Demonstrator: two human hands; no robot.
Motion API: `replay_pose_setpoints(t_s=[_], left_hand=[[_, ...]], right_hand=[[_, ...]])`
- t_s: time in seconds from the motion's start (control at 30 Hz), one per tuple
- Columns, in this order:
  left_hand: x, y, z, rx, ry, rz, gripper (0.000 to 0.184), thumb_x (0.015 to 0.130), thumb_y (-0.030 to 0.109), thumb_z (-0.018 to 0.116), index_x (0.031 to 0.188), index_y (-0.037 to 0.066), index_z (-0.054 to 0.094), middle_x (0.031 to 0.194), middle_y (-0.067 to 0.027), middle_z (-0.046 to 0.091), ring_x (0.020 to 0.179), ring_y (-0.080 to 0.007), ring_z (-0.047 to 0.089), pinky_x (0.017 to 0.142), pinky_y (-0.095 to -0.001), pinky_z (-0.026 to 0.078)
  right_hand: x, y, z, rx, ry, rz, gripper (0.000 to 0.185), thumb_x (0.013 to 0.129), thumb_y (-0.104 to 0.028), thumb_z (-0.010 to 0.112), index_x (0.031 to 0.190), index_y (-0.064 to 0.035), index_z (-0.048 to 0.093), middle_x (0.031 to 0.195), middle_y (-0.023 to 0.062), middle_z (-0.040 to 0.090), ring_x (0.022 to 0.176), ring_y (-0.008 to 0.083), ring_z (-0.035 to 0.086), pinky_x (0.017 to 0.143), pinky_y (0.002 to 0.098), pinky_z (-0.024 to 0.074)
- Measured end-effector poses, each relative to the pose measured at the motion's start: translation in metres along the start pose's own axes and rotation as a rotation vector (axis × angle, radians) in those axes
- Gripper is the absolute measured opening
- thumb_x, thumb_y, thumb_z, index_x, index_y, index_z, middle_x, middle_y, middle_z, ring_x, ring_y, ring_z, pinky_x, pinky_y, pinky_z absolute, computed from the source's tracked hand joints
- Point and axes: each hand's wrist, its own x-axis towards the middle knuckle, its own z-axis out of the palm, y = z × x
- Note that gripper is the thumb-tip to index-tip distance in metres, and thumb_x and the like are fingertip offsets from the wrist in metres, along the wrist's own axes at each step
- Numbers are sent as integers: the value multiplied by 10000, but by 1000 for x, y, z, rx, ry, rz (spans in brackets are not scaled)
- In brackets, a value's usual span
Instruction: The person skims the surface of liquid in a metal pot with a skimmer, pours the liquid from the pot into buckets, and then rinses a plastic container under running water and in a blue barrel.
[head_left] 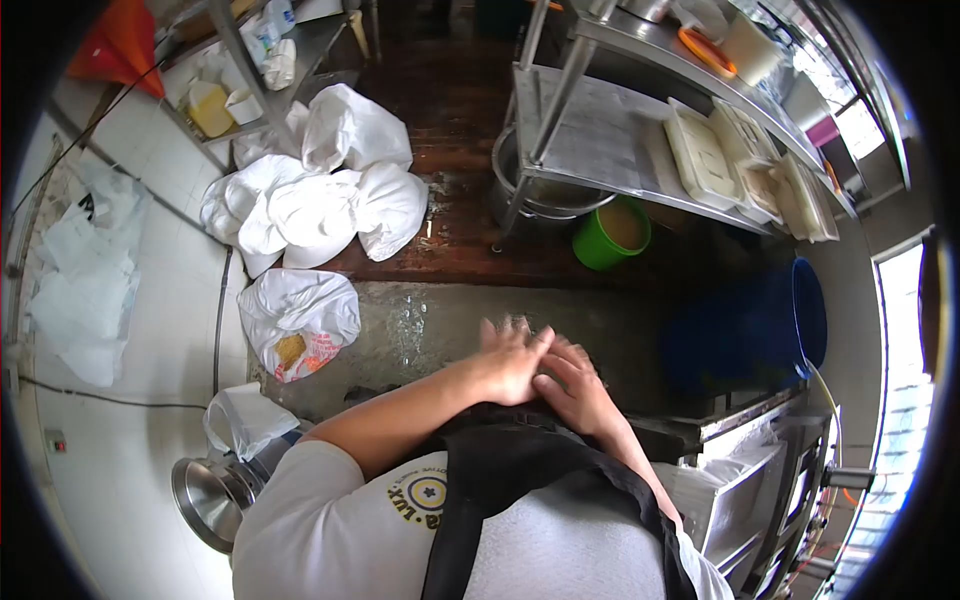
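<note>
My left hand and my right hand meet in front of my black apron. Motion blurs the fingertips of both. The left hand's fingers are stretched out and spread, and nothing shows in them. On the right hand the thumb stands apart and the fingers reach forward, partly hidden behind the left hand. The two hands touch or overlap. Beneath them lies the grey wet floor.
White sacks and an open bag lie at left. A metal shelf carries lidded tubs; a large pot and a green bucket stand beneath. A blue barrel is at right.
</note>
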Motion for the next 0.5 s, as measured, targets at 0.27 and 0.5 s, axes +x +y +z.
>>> replay_pose_setpoints(t_s=[0.27, 0.5], left_hand=[[-19, -77, -7, -207, 320, -30, 527, 965, 396, 716, 1210, -64, 642, 1212, -272, 668, 1148, -374, 658, 973, -423, 523], [-36, -81, -15, -408, 400, 74, 205, 893, 145, 731, 946, 35, 566, 833, -137, 612, 760, -313, 620, 690, -429, 499]], right_hand=[[-18, 16, -41, 108, 107, 538, 559, 938, -331, 713, 1365, 17, 610, 1252, 238, 691, 1136, 337, 688, 1004, 428, 528], [0, 16, -12, 44, 414, 305, 149, 863, -40, 754, 940, -17, 628, 845, 107, 602, 727, 198, 602, 670, 326, 514]])
